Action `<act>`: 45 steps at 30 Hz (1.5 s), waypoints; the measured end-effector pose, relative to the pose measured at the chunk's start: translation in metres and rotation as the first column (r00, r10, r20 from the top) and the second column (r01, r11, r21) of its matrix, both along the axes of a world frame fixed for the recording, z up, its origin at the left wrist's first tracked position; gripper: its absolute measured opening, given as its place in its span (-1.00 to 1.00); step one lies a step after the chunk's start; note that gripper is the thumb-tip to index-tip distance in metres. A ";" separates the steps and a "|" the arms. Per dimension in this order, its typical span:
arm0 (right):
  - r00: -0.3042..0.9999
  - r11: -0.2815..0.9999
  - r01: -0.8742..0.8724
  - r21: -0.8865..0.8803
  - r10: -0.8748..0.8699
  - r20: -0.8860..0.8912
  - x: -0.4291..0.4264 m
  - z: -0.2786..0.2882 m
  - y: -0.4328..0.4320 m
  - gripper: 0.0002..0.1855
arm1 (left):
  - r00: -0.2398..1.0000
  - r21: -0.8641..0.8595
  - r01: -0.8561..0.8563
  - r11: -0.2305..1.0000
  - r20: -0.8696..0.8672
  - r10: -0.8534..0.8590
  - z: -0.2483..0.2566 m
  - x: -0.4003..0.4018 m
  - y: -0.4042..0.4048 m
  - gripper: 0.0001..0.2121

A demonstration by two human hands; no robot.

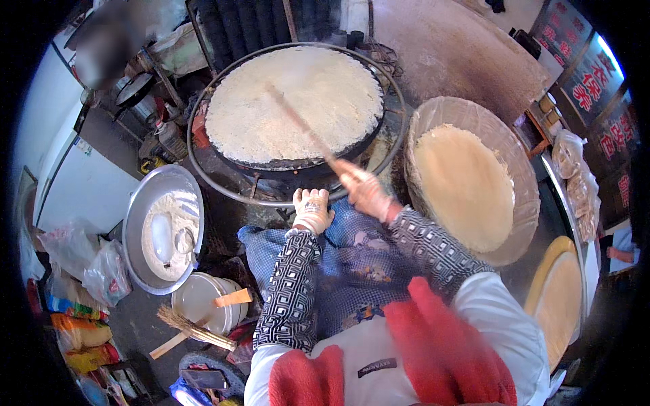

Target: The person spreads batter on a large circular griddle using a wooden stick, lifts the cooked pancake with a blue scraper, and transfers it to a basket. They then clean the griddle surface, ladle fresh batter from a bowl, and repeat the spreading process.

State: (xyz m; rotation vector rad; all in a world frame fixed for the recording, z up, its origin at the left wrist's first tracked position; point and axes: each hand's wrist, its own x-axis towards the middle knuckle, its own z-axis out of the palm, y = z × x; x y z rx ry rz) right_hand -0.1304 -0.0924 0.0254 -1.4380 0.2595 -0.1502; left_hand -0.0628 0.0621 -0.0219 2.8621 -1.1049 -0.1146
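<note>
In a white work glove, my left hand (pixel 312 210) has its fingers curled over the near side of a metal ring (pixel 192 147). That ring surrounds a big round griddle (pixel 289 165). A pale layer of batter or dough (pixel 244 116) covers the griddle's surface almost to its rim. My right hand (pixel 366 194), gloved too, grips one end of a wooden stick (pixel 304 129). The stick slants forward and left over the griddle, slightly blurred. Whether its far end touches the layer, I cannot tell.
Right of the griddle, a plastic-lined basket (pixel 523 203) holds a round tan stack. At left stand a metal basin (pixel 133 218) of flour with a scoop and a white bucket (pixel 231 314) with a straw brush (pixel 203 332) across it. A phone (pixel 204 378) lies below.
</note>
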 end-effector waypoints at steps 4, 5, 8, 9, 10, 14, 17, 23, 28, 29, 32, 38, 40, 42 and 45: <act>0.980 0.375 0.071 -0.924 -0.199 -0.006 0.036 -0.017 -0.098 -0.52 | 0.999 -0.051 -0.024 0.998 0.029 0.025 -0.003 0.008 0.031 -0.59; 0.967 0.145 -0.144 -0.979 -0.188 -0.170 0.037 -0.026 -0.131 -0.47 | 0.999 -0.066 -0.030 0.997 0.025 0.032 -0.002 0.010 0.036 -0.61; 0.905 -0.003 -0.315 -0.949 -0.301 -0.300 0.054 -0.029 -0.182 -0.43 | 0.998 -0.068 -0.038 0.997 0.052 0.042 0.000 0.014 0.051 -0.69; 0.909 -0.021 -0.279 -0.960 -0.328 -0.257 0.059 -0.037 -0.197 -0.43 | 0.997 -0.056 -0.054 0.997 0.043 0.057 0.004 0.017 0.058 -0.70; 0.918 -0.025 -0.246 -0.969 -0.329 -0.224 0.065 -0.035 -0.209 -0.44 | 0.996 -0.057 -0.070 0.996 0.047 0.073 0.009 0.024 0.062 -0.71; 0.972 0.089 -0.091 -0.992 -0.208 -0.108 0.072 -0.002 -0.174 -0.48 | 0.974 0.082 -0.227 0.970 0.044 0.224 0.029 0.031 0.083 -0.61; 0.979 -0.038 -0.197 -0.980 0.041 -0.198 0.039 -0.005 -0.112 -0.42 | 0.987 0.097 -0.149 0.984 -0.041 0.153 0.024 0.019 0.046 -0.57; 0.911 -0.147 -0.410 -0.900 -0.106 -0.398 -0.005 -0.003 -0.090 -0.27 | 0.996 -0.137 -0.072 0.988 0.039 0.078 -0.007 -0.002 0.001 -0.69; 0.910 0.001 -0.401 -0.916 -0.114 -0.398 0.000 -0.021 -0.142 -0.30 | 0.995 -0.027 -0.069 0.997 0.075 0.070 -0.005 0.017 0.037 -0.67; 0.902 -0.005 -0.414 -0.910 -0.134 -0.410 0.007 -0.023 -0.146 -0.30 | 0.994 0.034 -0.094 0.995 0.061 0.092 -0.001 0.022 0.044 -0.66; 0.918 0.018 -0.364 -0.931 -0.161 -0.362 0.023 -0.023 -0.161 -0.30 | 0.992 0.148 -0.127 0.981 0.041 0.122 0.013 0.043 0.066 -0.67; 0.948 0.025 -0.265 -0.964 -0.173 -0.266 0.083 -0.037 -0.210 -0.38 | 0.987 0.245 -0.138 0.960 0.118 0.111 -0.003 0.112 0.139 -0.84; 0.933 0.046 -0.277 -0.960 -0.225 -0.280 0.107 -0.033 -0.227 -0.40 | 0.986 0.296 -0.131 0.946 0.138 0.093 -0.002 0.135 0.162 -0.84; 0.912 0.120 -0.289 -0.950 -0.266 -0.311 0.130 -0.025 -0.238 -0.43 | 0.983 0.336 -0.115 0.935 0.175 0.057 -0.012 0.163 0.189 -0.83; 0.938 0.094 -0.234 -0.968 -0.242 -0.250 0.165 -0.030 -0.275 -0.45 | 0.987 0.309 -0.118 0.944 0.139 0.078 -0.043 0.220 0.238 -0.83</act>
